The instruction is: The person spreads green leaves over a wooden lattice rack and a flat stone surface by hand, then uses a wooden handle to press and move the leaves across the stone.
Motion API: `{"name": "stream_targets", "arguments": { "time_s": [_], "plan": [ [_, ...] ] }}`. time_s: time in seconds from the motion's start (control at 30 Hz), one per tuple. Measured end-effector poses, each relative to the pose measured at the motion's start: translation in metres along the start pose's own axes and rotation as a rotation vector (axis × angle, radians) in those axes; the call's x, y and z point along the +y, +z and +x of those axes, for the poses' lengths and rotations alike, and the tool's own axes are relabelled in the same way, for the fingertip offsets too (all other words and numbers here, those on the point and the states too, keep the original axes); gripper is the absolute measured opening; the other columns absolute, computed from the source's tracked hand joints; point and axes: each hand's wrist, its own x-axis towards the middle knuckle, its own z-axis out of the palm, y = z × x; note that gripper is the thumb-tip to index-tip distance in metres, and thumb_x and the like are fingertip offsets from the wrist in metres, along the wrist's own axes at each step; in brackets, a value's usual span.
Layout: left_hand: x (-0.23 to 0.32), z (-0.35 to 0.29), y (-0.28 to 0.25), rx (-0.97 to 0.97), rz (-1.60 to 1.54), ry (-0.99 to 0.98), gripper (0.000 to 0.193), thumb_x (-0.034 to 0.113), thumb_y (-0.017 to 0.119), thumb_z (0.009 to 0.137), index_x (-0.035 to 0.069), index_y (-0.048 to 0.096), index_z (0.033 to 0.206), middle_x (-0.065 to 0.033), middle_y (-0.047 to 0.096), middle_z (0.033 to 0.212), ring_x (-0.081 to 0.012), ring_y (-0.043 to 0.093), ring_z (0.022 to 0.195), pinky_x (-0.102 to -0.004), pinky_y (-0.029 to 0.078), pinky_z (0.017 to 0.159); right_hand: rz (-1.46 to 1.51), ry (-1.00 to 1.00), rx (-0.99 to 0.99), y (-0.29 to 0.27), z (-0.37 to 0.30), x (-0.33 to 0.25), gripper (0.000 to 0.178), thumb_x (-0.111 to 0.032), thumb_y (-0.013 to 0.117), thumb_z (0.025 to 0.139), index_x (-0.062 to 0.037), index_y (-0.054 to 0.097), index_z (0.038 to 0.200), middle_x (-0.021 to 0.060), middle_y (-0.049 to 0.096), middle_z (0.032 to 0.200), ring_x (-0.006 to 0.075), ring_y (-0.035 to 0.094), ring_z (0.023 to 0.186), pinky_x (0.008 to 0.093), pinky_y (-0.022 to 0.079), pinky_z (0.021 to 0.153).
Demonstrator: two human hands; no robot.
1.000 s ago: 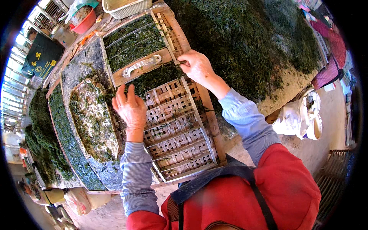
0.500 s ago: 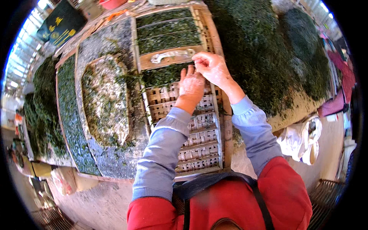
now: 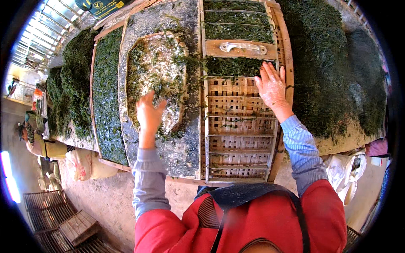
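My right hand (image 3: 272, 86) lies with its fingers stretched out on the right end of a strip of green, seaweed-like shreds (image 3: 232, 66) in a slatted wooden frame (image 3: 206, 126). Just above that strip, a wooden board with a metal pull handle (image 3: 244, 47) lies across the frame. My left hand (image 3: 149, 114) is over a pale, roughly octagonal board (image 3: 158, 63) strewn with green bits and whitish crumbs. Its thumb stands apart from the fingers, and I make out nothing held in it. Below the strip, the frame's lower rows show bare woven lattice (image 3: 238, 105).
A large dark green heap (image 3: 320, 76) covers the right side. To the left lie a tray of green shreds (image 3: 107, 97) and tall dark clumps (image 3: 78, 76). White bags (image 3: 344, 173) stand at the lower right, slatted racks (image 3: 63, 219) at the lower left.
My left hand has left the strip and moved left over the pale board. My right hand has gone from pinched fingers to fingers laid flat on the strip's end. The view has shifted.
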Motion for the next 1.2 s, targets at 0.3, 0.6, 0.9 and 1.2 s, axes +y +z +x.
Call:
{"name": "stream_targets", "arguments": {
  "time_s": [0.3, 0.6, 0.9, 1.2],
  "plan": [
    [0.004, -0.08, 0.007, 0.096, 0.139, -0.175, 0.045, 0.013, 0.073, 0.07, 0.007, 0.058, 0.112, -0.0164, 0.049, 0.121, -0.0348, 0.045, 0.11, -0.046, 0.037, 0.092, 0.09, -0.198, 0.108, -0.014, -0.002, -0.002, 0.052, -0.016, 0.06, 0.083, -0.014, 0.042, 0.131, 0.0089, 0.038, 0.135, 0.0253, 0.042, 0.122, 0.0417, 0.033, 0.104],
    [-0.034, -0.062, 0.007, 0.011, -0.291, -0.213, 0.021, -0.005, 0.067, 0.067, 0.002, 0.067, 0.087, -0.0101, 0.064, 0.081, -0.0229, 0.061, 0.071, -0.0305, 0.05, 0.067, 0.194, -0.053, -0.002, -0.007, 0.002, -0.005, 0.032, -0.026, 0.049, 0.09, -0.0094, 0.057, 0.116, 0.0107, 0.051, 0.126, 0.0294, 0.044, 0.121, 0.0421, 0.037, 0.101],
    [0.131, 0.086, -0.004, -0.174, -0.953, -0.02, 0.023, -0.002, 0.066, 0.076, -0.001, 0.065, 0.099, -0.0077, 0.067, 0.087, -0.0134, 0.062, 0.073, -0.0234, 0.051, 0.068, 0.264, -0.048, -0.009, -0.019, 0.01, -0.053, 0.032, -0.02, 0.054, 0.088, -0.0008, 0.054, 0.113, 0.0177, 0.044, 0.128, 0.0324, 0.043, 0.12, 0.0451, 0.031, 0.104],
    [0.096, 0.088, 0.049, -0.208, -0.053, 0.465, 0.059, 0.005, 0.069, 0.067, 0.0, 0.048, 0.122, -0.0149, 0.04, 0.135, -0.0368, 0.026, 0.132, -0.0455, 0.026, 0.106, 0.354, -0.269, -0.158, 0.008, 0.037, -0.092, 0.053, -0.037, 0.051, 0.087, -0.0058, 0.045, 0.129, 0.0095, 0.037, 0.139, 0.0262, 0.029, 0.132, 0.0437, 0.019, 0.11]
  ]
}}
